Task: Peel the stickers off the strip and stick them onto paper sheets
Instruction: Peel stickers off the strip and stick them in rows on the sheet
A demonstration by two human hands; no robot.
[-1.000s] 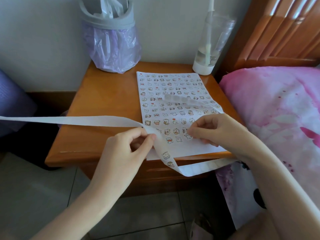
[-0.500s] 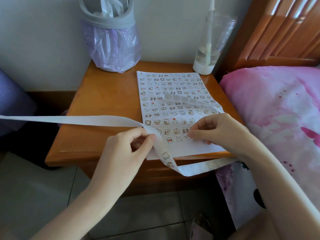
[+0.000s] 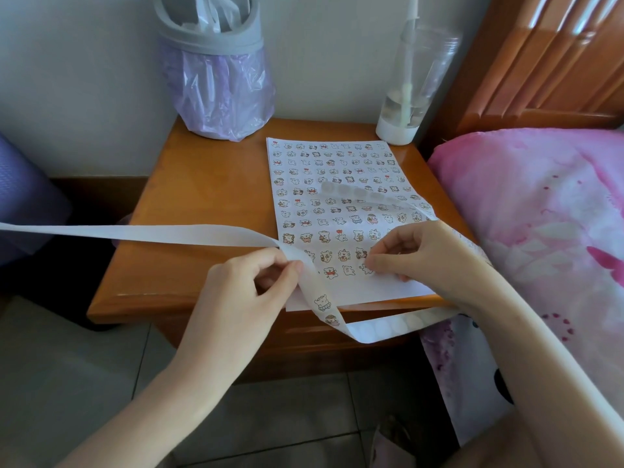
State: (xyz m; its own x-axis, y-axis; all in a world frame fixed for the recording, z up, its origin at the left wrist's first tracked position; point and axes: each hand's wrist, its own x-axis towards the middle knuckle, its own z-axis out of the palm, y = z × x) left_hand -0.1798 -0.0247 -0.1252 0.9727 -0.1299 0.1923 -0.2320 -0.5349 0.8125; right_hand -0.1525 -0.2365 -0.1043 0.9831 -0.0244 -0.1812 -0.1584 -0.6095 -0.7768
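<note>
Left hand [image 3: 250, 292]: thumb and forefinger curled, pinching the strip [image 3: 169, 234].
Right hand [image 3: 422, 258]: fingers bent, thumb and forefinger tips meeting on a sticker [image 3: 366, 269] in the paper sheet's lowest row.
Strip: runs in from the left, loops below the table edge (two stickers are on that bend), passes under the right wrist, and its end lies across the sheet.
Paper sheet [image 3: 371, 292]: flat on the nightstand [image 3: 202, 197], covered in rows of stickers.
Behind: lined bin [image 3: 219, 79], clear bottle [image 3: 405, 106].
Right: pink bedding [image 3: 540, 214].
</note>
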